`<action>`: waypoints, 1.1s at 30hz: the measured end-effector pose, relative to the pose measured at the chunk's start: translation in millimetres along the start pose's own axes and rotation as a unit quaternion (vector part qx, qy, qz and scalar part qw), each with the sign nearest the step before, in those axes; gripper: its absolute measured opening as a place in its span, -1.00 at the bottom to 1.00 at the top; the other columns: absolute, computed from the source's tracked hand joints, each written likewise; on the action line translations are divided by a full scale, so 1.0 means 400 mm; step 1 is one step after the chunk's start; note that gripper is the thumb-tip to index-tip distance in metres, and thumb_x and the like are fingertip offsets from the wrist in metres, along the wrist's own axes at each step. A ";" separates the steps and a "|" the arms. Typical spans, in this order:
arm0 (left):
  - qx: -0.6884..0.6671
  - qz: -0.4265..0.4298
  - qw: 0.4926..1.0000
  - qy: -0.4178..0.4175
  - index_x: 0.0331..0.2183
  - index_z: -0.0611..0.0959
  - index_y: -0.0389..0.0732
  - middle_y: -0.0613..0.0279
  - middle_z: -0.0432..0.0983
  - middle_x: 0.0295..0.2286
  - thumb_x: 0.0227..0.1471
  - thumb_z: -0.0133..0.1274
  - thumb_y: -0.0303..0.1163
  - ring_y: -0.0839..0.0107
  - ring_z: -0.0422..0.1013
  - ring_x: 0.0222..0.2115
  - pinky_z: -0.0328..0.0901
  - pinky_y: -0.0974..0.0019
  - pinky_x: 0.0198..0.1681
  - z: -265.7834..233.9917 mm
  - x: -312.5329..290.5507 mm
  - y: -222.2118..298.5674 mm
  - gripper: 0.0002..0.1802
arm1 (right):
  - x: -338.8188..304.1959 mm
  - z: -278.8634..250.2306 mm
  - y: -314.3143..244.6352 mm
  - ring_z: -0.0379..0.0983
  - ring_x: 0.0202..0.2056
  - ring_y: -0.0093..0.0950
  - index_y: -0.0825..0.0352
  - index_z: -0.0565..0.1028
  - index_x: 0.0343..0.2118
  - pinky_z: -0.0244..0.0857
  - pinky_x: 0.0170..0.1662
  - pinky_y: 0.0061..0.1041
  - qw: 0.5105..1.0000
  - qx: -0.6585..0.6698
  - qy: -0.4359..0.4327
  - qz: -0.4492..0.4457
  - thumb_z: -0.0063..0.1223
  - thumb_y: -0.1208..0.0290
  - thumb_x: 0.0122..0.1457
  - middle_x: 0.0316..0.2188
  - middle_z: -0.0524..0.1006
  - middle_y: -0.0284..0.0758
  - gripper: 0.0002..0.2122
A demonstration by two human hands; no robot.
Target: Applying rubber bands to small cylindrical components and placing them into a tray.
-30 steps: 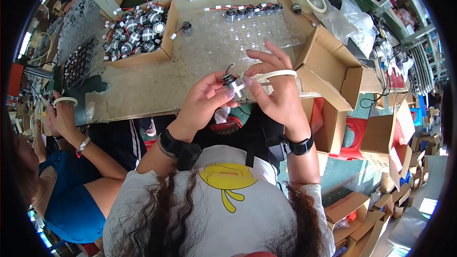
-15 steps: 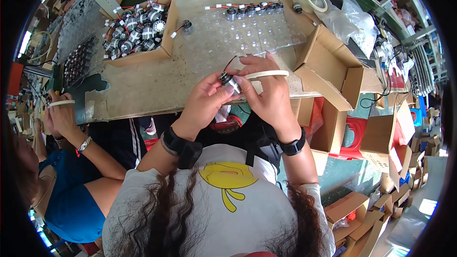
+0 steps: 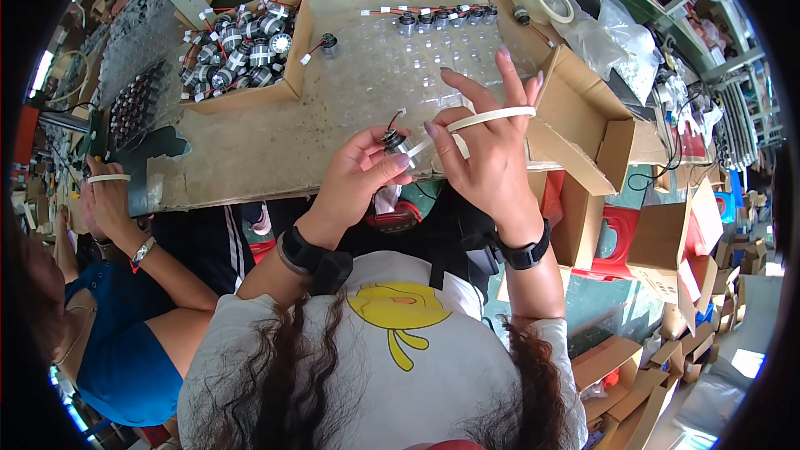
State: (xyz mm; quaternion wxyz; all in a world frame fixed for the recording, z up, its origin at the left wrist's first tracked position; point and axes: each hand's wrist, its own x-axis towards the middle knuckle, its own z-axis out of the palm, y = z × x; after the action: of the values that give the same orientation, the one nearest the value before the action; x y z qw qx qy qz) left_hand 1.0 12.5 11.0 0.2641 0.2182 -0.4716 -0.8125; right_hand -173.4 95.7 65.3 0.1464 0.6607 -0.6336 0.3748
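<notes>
Between the thumb and fingers of my left hand (image 3: 354,175) is a small cylindrical motor (image 3: 395,141), dark at its top end, with a short red-and-black wire sticking up. A white strip of tape (image 3: 421,148) runs from the motor's side toward my right thumb. My right hand (image 3: 492,158) carries a thin roll of white tape (image 3: 508,113), looped round its fingers like a ring. Its thumb lies by the strip while the other fingers spread upward. Whether the thumb pinches the strip is hard to see.
A cardboard box (image 3: 297,67) full of similar motors stands left on the table, one motor (image 3: 330,47) beside it. Several more line the far edge of a clear plastic tray (image 3: 375,62). An open carton (image 3: 575,108) and wide tape rolls (image 3: 550,2) are right. A co-worker's hand (image 3: 107,200) is left.
My right hand has moved right and away from the motor, its fingers spreading. A strip of tape now stretches between the hands. My left hand keeps the motor nearly in place.
</notes>
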 end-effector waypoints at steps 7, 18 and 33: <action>-0.010 0.070 0.997 -0.038 0.00 0.40 -0.30 0.22 0.42 -0.14 0.08 0.08 -0.52 0.45 0.40 -0.13 0.39 0.31 -0.06 -0.005 -0.001 -0.018 -0.57 | -0.011 0.033 0.005 -0.07 0.29 -0.08 0.22 0.58 -0.49 -0.41 0.26 0.18 0.998 0.059 -0.007 0.022 0.23 0.43 0.01 -0.02 0.49 -0.40 -0.96; -0.067 0.035 0.997 -0.024 -0.01 0.39 -0.32 0.19 0.42 -0.13 0.11 0.02 -0.53 0.42 0.38 -0.09 0.35 0.31 -0.01 -0.005 0.026 -0.044 -0.62 | -0.025 0.058 0.003 0.01 0.26 -0.05 0.22 0.59 -0.43 -0.27 0.26 0.10 0.999 0.000 -0.038 -0.008 0.21 0.44 0.02 0.01 0.48 -0.36 -0.95; -0.072 0.056 0.995 -0.037 0.03 0.38 -0.25 0.22 0.39 -0.06 0.11 0.02 -0.49 0.36 0.40 -0.06 0.35 0.21 0.01 -0.027 0.013 -0.036 -0.57 | -0.005 0.033 0.010 -0.09 0.30 -0.04 0.29 0.56 -0.39 -0.11 0.26 -0.08 0.997 0.077 0.005 0.025 0.18 0.55 -0.03 0.12 0.35 -0.16 -0.89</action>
State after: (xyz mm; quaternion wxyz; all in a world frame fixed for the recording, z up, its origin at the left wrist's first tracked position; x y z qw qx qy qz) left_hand 0.3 8.4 -7.2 0.3062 0.1417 -0.4332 -0.8358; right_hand -172.9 87.6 53.8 0.0884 0.6522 -0.6185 0.4293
